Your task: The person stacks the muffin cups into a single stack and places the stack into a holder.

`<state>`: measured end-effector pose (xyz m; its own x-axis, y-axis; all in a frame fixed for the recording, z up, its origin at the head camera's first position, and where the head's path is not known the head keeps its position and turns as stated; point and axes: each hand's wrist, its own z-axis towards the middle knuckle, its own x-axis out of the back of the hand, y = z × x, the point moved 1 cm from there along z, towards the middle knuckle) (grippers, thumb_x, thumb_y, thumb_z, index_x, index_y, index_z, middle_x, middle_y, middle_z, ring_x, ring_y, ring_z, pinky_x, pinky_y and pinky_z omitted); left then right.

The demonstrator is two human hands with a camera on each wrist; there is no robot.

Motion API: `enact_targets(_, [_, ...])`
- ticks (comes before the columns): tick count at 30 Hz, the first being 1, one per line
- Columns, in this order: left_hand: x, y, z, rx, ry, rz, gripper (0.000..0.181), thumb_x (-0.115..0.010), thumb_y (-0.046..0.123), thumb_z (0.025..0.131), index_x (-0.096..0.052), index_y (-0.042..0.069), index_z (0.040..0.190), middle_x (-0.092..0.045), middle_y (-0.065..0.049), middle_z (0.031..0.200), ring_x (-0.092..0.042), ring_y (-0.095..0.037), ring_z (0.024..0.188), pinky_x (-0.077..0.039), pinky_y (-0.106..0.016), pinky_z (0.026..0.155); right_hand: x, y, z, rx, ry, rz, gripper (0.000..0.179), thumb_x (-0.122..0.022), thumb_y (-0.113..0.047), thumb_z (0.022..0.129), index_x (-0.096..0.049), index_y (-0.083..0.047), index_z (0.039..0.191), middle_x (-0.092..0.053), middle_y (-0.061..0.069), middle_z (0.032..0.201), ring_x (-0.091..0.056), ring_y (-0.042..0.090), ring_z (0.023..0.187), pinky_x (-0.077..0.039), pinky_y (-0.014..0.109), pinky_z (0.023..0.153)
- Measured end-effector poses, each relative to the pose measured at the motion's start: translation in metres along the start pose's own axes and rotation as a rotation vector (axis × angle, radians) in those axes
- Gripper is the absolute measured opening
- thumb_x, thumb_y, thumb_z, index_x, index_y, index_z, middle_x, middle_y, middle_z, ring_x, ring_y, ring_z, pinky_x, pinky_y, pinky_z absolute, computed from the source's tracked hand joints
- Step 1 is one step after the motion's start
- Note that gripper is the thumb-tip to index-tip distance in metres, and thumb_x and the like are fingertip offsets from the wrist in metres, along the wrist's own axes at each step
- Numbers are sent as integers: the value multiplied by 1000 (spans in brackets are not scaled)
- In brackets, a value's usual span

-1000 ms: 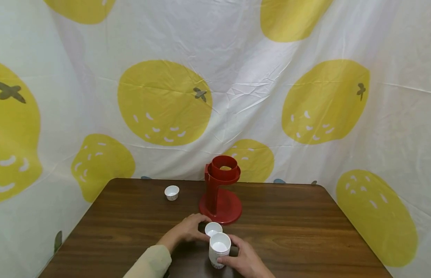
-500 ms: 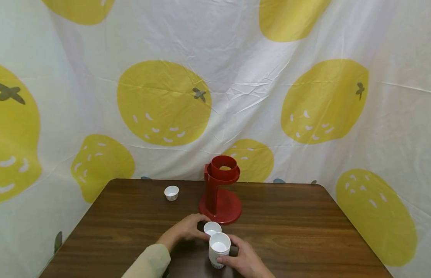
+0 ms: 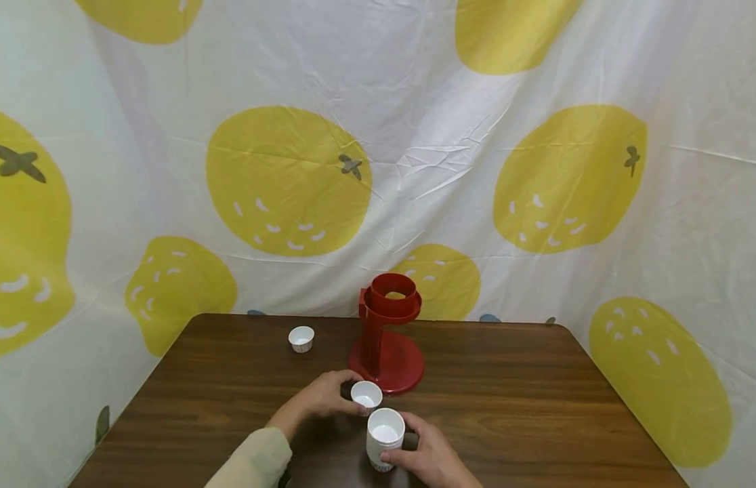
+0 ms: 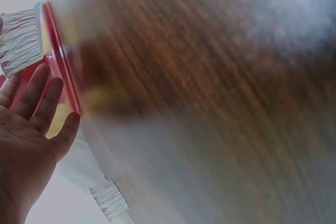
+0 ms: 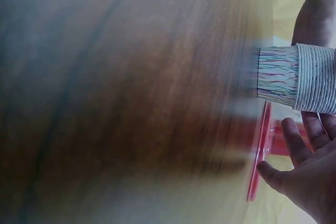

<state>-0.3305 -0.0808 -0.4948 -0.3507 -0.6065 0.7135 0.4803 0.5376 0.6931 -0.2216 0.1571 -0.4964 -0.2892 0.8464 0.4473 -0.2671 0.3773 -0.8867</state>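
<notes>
My left hand [image 3: 320, 398] pinches a small white paper baking cup [image 3: 366, 397] between thumb and fingers. Streaky lines run down the wall of that baking cup [image 4: 21, 43] in the left wrist view, where the lower fingers spread loosely below it. In front of me my right hand [image 3: 433, 453] grips a stack of the same baking cups [image 3: 385, 437] round its side. Many rims nest together on the stack [image 5: 315, 80] in the right wrist view. The left hand's cup is just beyond the stack, to its left.
A red stand [image 3: 371, 342] with a round base and a ring-shaped holder on top stands behind the hands. Another white baking cup [image 3: 301, 339] sits at the back left of the brown wooden table [image 3: 512, 407]. A lemon-print cloth [image 3: 414, 115] hangs behind the table.
The left hand has moved a little to the left and away from me with its baking cup, which now stands off from the stack. The right hand and stack have stayed put.
</notes>
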Motion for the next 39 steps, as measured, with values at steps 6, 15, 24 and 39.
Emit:
enact_targets(6, [8, 1, -4, 3, 27, -22, 48, -85, 35, 77, -65, 13, 115, -65, 3, 106, -59, -19, 103, -46, -42, 92, 0, 0, 0, -16, 0, 2, 58, -83, -28, 81, -60, -10, 131, -67, -3, 116, -59, 20, 109, -46, 38, 91])
enact_targets(15, [22, 6, -13, -47, 92, -54, 53, -85, 32, 76, -65, 5, 117, -66, -1, 105, -59, -22, 101, -47, -46, 93, -1, 0, 0, -25, 3, 5, 58, -83, -28, 82, -60, -10, 133, -66, -3, 117, -58, 22, 111, -45, 41, 92])
enact_targets(24, [33, 10, -17, -70, 102, -59, 51, -84, 33, 77, -65, 7, 117, -66, 0, 106, -59, -21, 103, -46, -47, 94, -1, 0, 0, -12, 5, 2, 56, -82, -28, 82, -60, -11, 131, -66, -5, 116, -58, 19, 110, -46, 37, 92])
enact_targets(39, [47, 41, -19, -121, 84, -87, 49, -85, 35, 76, -65, 15, 117, -66, 6, 109, -59, -15, 105, -43, -49, 99, -1, -1, 1, -24, 4, 8, 54, -81, -28, 83, -61, -11, 131, -67, -4, 116, -58, 20, 111, -45, 39, 93])
